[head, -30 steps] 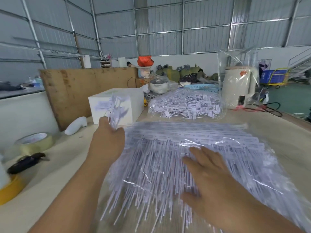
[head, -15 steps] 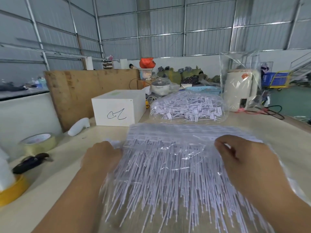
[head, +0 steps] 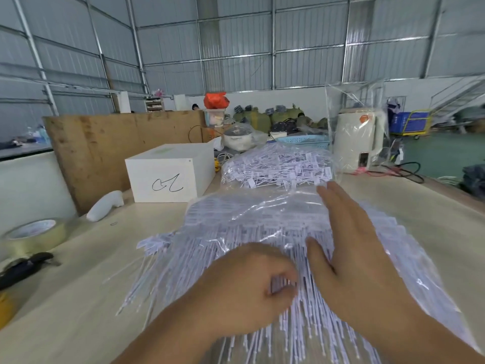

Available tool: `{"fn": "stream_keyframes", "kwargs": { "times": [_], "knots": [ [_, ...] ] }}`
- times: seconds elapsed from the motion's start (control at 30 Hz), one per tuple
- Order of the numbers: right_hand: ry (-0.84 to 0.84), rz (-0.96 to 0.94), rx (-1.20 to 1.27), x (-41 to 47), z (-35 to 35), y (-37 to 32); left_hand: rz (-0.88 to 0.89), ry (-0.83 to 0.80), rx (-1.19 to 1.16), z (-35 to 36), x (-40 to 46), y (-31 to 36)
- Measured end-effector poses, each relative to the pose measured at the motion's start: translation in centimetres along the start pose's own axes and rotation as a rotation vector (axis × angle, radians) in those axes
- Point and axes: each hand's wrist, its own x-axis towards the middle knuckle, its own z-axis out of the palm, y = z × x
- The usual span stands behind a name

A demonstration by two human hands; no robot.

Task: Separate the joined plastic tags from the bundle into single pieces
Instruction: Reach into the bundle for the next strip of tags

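The fingers of the left hand (head: 252,282) are curled inward over the stems of the bundle of plastic tags (head: 236,232), and a few stems appear to be pinched between thumb and fingertips, though blur leaves the grip uncertain. The fingers of the right hand (head: 351,243) are held straight and together, laid flat on the clear wrapping over the bundle, with the thumb spread toward the left hand. The two hands are set just beside each other near the middle of the bundle. The bundle is spread across the wooden table (head: 78,285), tag heads away from the person and thin stems fanned toward the near edge. A second bag of tags (head: 278,166) is seen just behind it. A white box (head: 168,174) marked with a black scribble is placed to the left, a white handheld object (head: 105,206) beside it, and a tape roll (head: 34,232) and a dark tool (head: 23,266) near the left edge. A bagged white kettle (head: 357,143) is stood at the far right.
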Motion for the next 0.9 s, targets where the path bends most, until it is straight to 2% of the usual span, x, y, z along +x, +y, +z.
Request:
{"fn": "stream_keyframes", "kwargs": {
  "times": [0.1,0.23,0.3,0.4,0.53,0.63,0.7,0.83,0.9],
  "knots": [
    [-0.047,-0.202,-0.029,-0.2,0.2,-1.0,-0.139,0.117,0.212,0.3,0.2,-2.4],
    [-0.500,-0.383,-0.017,-0.7,1.7,-1.7,-0.422,0.172,0.435,-0.1,0.2,-5.8],
    [-0.638,-0.381,-0.004,-1.0,2.8,-1.4,-0.540,0.208,0.430,-0.3,0.0,-6.9],
    [-0.659,-0.305,-0.013,-1.1,3.3,-0.7,-0.633,0.224,0.450,-0.6,-0.3,-8.1],
    [-0.732,-0.220,-0.150,-1.2,3.6,-0.6,-0.696,0.203,0.406,-1.0,-0.3,-8.9],
    [-0.758,-0.162,-0.209,-1.4,3.8,-0.7,-0.716,0.195,0.344,-1.4,-0.3,-9.3],
    [-0.780,-0.117,-0.227,-1.3,3.7,-0.7,-0.675,0.253,0.310,-2.0,-0.6,-9.0],
    [-0.760,-0.046,-0.209,-0.9,3.5,-0.6,-0.443,0.439,0.340,-3.0,-0.4,-7.6],
    [-0.694,-0.031,-0.192,-0.8,3.5,-0.6,-0.294,0.529,0.151,-3.2,-0.3,-6.6]
  ]
}}
